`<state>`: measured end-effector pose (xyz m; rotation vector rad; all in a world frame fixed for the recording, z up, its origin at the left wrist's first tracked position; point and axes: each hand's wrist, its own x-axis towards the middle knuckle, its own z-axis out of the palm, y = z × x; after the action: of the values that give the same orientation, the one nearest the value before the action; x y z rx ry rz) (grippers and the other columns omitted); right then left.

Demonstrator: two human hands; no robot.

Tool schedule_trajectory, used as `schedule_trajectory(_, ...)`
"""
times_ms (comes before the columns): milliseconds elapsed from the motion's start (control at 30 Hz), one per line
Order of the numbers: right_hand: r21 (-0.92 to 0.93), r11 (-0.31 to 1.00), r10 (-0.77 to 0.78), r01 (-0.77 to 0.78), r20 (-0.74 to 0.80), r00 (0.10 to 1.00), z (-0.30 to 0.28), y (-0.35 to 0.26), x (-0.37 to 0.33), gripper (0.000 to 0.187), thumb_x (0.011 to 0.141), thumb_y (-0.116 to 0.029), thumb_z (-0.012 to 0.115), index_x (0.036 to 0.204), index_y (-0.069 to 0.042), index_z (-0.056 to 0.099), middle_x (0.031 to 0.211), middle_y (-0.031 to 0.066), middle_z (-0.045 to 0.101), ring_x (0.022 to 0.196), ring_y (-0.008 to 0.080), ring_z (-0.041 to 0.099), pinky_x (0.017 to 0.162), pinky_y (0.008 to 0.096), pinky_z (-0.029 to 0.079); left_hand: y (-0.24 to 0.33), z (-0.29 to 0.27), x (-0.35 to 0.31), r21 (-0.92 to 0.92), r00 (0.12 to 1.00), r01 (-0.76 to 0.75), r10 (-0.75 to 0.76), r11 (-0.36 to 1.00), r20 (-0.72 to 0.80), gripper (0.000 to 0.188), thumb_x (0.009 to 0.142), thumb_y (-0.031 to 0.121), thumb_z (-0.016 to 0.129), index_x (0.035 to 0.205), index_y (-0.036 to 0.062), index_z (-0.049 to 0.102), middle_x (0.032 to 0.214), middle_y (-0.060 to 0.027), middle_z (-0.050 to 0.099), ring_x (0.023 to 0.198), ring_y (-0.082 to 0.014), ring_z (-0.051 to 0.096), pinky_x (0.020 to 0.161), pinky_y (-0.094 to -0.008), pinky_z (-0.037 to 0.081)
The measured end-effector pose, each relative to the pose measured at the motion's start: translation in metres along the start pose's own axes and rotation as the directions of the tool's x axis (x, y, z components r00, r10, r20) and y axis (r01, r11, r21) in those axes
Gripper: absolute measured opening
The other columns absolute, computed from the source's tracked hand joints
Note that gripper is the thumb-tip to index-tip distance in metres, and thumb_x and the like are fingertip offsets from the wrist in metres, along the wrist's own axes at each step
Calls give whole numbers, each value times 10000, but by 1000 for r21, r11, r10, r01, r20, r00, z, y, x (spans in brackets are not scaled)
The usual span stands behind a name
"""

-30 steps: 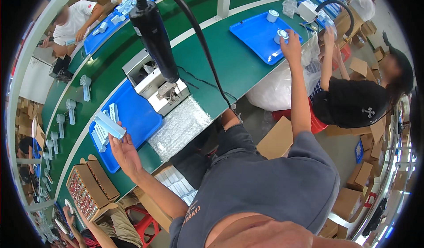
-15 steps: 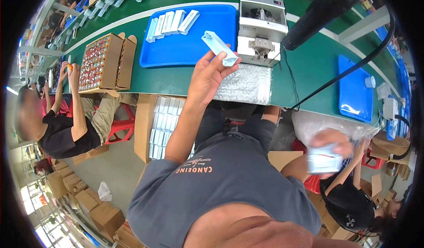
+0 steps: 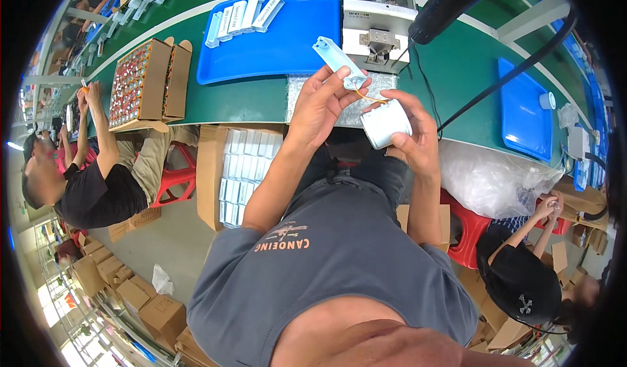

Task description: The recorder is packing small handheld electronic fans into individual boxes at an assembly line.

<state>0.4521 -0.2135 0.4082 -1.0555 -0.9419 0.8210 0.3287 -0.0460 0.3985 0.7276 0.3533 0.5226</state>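
My left hand [image 3: 318,109] pinches a long, hollow, pale-blue plastic housing [image 3: 339,61] between thumb and fingers, tilted over the table's near edge. Close beside it, my right hand [image 3: 419,137] is wrapped round a white, round, cup-like part [image 3: 386,125]. A thin yellow-orange wire [image 3: 370,97] spans the gap between the two pieces; how it is fixed at either end is too small to make out. Beyond my left hand, several similar pale-blue housings with white labels [image 3: 243,18] lie in a blue tray [image 3: 274,57].
A grey-white bench machine [image 3: 377,24] stands behind my hands, with silvery wrap [image 3: 299,93] before it. A black arm [image 3: 457,4] and cable [image 3: 513,73] hang at the right. An open carton of packed pale pieces [image 3: 243,171] is by my left forearm. People sit on both sides.
My right hand has come up from the lower right to my left hand, bringing the white round part. The left hand still holds the housing. The view has shifted slightly.
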Motion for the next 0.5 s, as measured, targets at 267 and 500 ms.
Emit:
schedule_trajectory(267,-55,997,51,-53,-36,998,2,-4,-2,621,782,-66,803,1346,10,553,1286,136,592,1155,207,596,999,351,461,-9,2,2,287,968,-222,245,932,-46,477,917,117,744,1291,-26,486,1152,-146,655,1075,-211,663,933,-344,544)
schedule_trajectory(500,-703,701,-206,122,-37,978,0,5,5,624,643,-22,881,1218,-76,645,1205,109,558,1073,238,594,828,333,506,-19,-1,7,408,935,-329,355,851,14,581,843,59,810,1313,-24,477,1130,-119,643,1019,-178,652,903,-322,534)
